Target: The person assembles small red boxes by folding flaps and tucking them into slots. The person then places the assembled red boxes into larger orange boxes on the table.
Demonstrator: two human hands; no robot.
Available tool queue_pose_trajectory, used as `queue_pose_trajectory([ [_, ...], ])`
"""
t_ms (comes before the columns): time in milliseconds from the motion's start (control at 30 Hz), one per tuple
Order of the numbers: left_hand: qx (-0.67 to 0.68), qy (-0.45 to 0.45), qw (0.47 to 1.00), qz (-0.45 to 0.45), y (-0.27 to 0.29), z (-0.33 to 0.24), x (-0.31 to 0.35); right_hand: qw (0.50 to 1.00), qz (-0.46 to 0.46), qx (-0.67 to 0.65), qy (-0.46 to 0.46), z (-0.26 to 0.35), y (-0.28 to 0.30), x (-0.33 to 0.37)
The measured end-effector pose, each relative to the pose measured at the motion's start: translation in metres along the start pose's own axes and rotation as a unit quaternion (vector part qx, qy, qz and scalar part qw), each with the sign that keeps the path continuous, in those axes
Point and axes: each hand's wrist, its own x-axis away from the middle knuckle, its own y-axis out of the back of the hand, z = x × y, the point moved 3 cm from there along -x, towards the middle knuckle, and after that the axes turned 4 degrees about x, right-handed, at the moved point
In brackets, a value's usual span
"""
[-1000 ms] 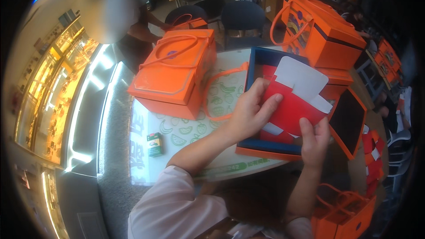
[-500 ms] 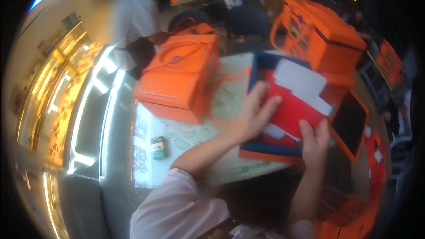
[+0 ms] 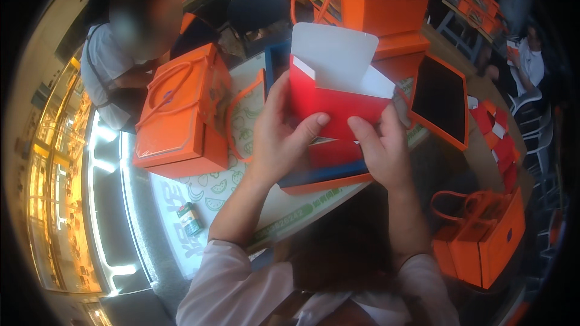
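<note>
A red folding carton [image 3: 341, 105] with a white inside is held up before me, its pale flap raised and its top gaping. My left hand [image 3: 277, 136] grips its left side, with the thumb on the front face. On the right side my right hand [image 3: 386, 148] holds it the same way. Below and behind the carton stands an orange box with a blue inner wall [image 3: 329, 170], and something red lies in it, partly hidden. An orange lid with a dark inside [image 3: 440, 99] leans to the right of that box.
An orange carry bag [image 3: 181, 115] and a small green pack [image 3: 190, 220] are on the patterned tabletop [image 3: 212, 200]. More orange boxes [image 3: 374, 6] rise behind. Red cartons [image 3: 498, 136] and another orange bag [image 3: 483, 238] are at right. A person [image 3: 112, 78] is at far left.
The red carton has been lifted from over the blue-lined box and turned, and it now shows opened out with its flap up. My view has swung to the right.
</note>
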Motion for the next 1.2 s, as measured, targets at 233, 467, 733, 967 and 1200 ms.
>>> queue_pose_trajectory([
  [233, 0.023, 0.059, 0.998, 0.025, 0.0, 0.001, -0.001, 0.994, 0.031, 0.094, 0.055, 0.014, -0.007, 0.003],
  [467, 0.095, 0.107, 0.988, 0.058, 0.006, 0.006, 0.004, 0.993, -0.009, -0.059, 0.103, 0.001, 0.001, 0.001],
  [733, 0.093, 0.035, 0.994, 0.051, 0.001, 0.005, 0.006, 0.993, -0.035, 0.011, 0.115, 0.009, 0.007, -0.003],
  [967, 0.036, -0.072, 0.994, 0.074, 0.005, 0.005, 0.006, 0.996, -0.016, 0.006, 0.084, 0.004, 0.012, 0.0],
  [1200, 0.091, -0.037, 0.994, 0.056, 0.001, 0.003, 0.007, 0.996, 0.022, -0.025, 0.08, 0.011, 0.012, -0.004],
])
